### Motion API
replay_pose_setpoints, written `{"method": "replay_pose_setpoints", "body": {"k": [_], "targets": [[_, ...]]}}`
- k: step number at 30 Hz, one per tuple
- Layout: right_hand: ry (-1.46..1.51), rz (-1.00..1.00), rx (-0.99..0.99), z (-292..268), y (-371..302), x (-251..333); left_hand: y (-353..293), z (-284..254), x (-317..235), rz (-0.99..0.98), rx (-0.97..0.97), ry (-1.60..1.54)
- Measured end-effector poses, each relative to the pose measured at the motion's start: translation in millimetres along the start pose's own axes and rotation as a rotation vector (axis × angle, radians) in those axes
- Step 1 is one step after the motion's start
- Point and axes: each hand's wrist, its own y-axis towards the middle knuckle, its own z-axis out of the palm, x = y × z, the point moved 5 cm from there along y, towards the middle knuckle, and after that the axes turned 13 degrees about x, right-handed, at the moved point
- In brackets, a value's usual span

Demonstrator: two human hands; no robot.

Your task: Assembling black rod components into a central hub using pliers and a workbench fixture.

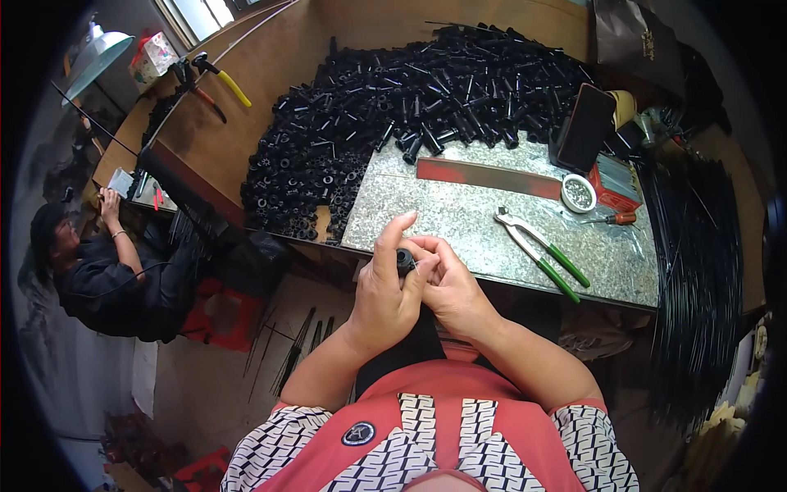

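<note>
Just in front of the bench edge, my left hand is closed around a small black tubular part, its round end facing up. The left index finger sticks up beside it. Against it, my right hand is closed, thumb and fingertips pinched together at the part's side. A thin pale line shows by those fingertips, too fine to name. Beyond both hands, green-handled pincers lie on the speckled board.
A big heap of black tubular parts covers the bench's back and left. On the board are a flat reddish bar, a white bowl, a screwdriver and a propped phone. Long black rods hang right. Another person works left.
</note>
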Motion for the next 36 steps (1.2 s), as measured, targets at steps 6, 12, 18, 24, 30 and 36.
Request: {"method": "replay_pose_setpoints", "body": {"k": [6,12,18,24,30,36], "targets": [[-0.826,0.002,0.007,-20.6,-42.3,36.3,-0.5,11.0,8.3,0.045,-0.127,-0.062],[-1.644,-0.011,-0.312,-80.8,-96.5,79.1,-4.8,-1.1,38.3,-0.119,-0.123,-0.720],[-1.911,0.248,-0.382,-119.4,-121.6,60.8,1.5,24.6,34.3,0.053,0.154,-0.655],[-1.897,0.185,-0.414,-129.9,-116.9,68.9,4.7,25.6,28.7,0.083,0.092,-0.718],[-0.813,0.060,-0.338,-103.2,-114.2,81.6,-5.6,30.7,38.2,-0.008,0.053,-0.827],[-1.014,-0.055,-0.064,-43.4,-96.5,88.1,-7.7,37.6,40.3,-0.115,0.012,-0.702]]}}
